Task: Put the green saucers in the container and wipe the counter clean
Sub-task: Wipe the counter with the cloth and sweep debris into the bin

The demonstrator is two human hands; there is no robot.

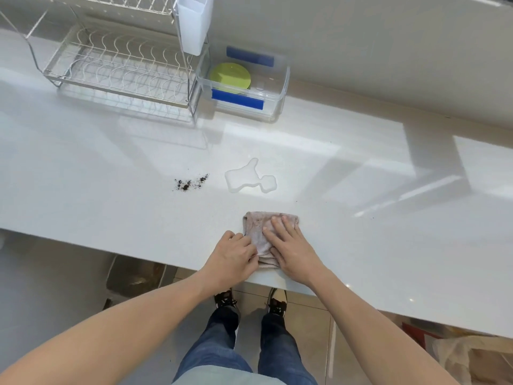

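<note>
Green saucers (229, 76) lie stacked inside a clear plastic container (280, 87) with blue clips, at the back of the white counter (111, 190). A folded pinkish cloth (256, 226) lies near the counter's front edge. My right hand (291, 245) presses flat on the cloth with fingers spread. My left hand (233, 255) pinches the cloth's left edge. Beyond the cloth sit a puddle of water (249, 177) and, to its left, a scatter of dark crumbs (190, 183).
A wire dish rack (116, 70) stands at the back left, with a white plastic holder (194, 23) hung on its right side. A wall runs behind the counter. Below the counter edge are my legs, shoes and tiled floor; bags sit at lower right.
</note>
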